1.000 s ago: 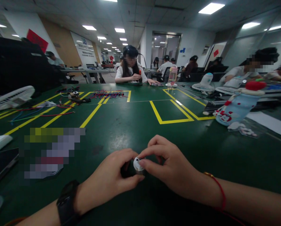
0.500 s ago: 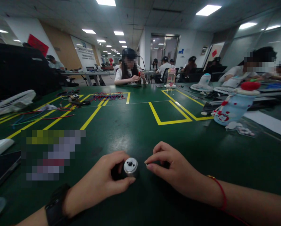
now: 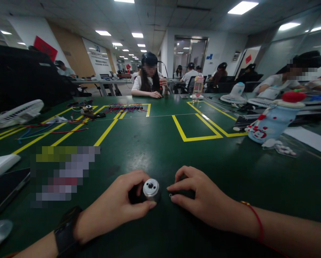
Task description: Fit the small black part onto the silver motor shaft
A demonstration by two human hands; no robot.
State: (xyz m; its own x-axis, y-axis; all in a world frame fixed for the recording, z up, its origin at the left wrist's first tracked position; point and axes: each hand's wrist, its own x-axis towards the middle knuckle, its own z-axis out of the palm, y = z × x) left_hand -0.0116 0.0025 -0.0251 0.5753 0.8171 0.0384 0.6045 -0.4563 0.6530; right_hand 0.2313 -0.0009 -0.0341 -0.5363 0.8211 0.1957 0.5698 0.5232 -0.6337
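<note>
At lower centre, we are curling our left hand (image 3: 123, 199) around a metal cylinder (image 3: 151, 187) and holding our right hand (image 3: 203, 199) slightly open, a tiny ring (image 3: 170, 195) at its thumb tip.

Metal cylinder (image 3: 151, 190), silver, upright in the left hand (image 3: 120, 200); pale top face with dark centre and two small holes. Tiny ring-like part (image 3: 170, 195), pale, at the right hand's (image 3: 203, 197) thumb tip.

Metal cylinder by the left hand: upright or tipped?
Upright: the metal cylinder shows its holed end face upward, its side below, beside the left hand's fingers.
</note>
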